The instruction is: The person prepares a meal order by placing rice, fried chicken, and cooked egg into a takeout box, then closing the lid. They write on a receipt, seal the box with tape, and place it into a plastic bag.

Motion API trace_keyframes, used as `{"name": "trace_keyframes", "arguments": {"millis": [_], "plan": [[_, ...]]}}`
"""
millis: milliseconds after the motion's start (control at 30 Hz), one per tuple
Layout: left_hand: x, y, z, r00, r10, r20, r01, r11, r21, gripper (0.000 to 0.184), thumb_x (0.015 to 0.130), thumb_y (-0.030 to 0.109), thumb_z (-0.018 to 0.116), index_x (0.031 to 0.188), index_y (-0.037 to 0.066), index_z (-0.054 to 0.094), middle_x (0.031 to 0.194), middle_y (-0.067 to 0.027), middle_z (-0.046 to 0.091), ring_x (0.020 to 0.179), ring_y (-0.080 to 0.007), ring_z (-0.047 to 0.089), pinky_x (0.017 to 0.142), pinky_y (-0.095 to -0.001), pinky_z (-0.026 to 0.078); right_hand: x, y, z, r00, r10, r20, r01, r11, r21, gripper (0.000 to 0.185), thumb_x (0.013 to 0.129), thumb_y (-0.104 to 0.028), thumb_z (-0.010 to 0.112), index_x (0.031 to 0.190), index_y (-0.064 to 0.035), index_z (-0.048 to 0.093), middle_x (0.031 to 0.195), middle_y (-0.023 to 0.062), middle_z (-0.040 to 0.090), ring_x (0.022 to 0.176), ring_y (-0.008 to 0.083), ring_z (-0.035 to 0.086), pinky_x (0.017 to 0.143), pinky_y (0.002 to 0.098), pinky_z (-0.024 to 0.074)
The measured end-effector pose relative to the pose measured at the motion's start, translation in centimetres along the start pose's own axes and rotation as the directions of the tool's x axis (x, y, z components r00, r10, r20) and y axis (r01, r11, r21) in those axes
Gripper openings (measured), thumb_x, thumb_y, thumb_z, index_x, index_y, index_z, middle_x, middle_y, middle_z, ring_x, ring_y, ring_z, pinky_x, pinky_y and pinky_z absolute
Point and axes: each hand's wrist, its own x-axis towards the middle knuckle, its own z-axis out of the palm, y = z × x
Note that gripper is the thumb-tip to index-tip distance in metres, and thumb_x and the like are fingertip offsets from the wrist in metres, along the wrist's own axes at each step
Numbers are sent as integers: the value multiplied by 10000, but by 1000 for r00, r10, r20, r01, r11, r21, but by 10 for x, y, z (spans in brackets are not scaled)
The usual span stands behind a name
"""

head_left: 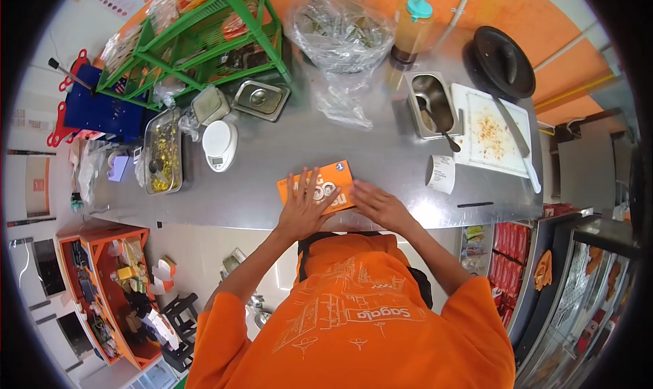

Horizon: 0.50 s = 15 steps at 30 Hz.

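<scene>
An orange printed cardboard box [333, 172] lies near the front edge of the steel table, a little slanted. My left hand [303, 211] rests flat over its left and front part, fingers spread across the printed top. My right hand [381, 206] has its fingers stretched out against the right end of the box. Neither hand is wrapped round it. Part of the lettering is hidden under my left fingers.
Left on the steel table [265, 178] are a white scale [219, 144] and a glass container [164, 154]. A green rack [204, 66] and plastic bag [340, 35] stand behind. To the right are a metal pan [416, 123], paper receipt [442, 174], cutting board [469, 154] and knife [511, 129].
</scene>
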Motion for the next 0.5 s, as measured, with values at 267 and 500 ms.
{"name": "trace_keyframes", "arguments": {"millis": [267,500], "plan": [[5,3,-15,998,-5,64,8,999,-45,599,931,546,542,1487,346,440,1549,-354,175,1429,-516,190,1116,-672,142,-166,15,-60,161,695,-701,-987,132,-95,413,907,-250,701,1206,2,569,1142,214,528,1044,420,542,904,509,444],[12,-1,-16,998,65,24,-63,997,-45,579,926,529,574,1474,398,444,1517,-377,173,1388,-530,206,1062,-677,198,-175,60,-53,157,695,-701,-967,251,32,358,931,-203,666,1180,43,591,1100,239,523,985,400,558,854,440,472]]}}
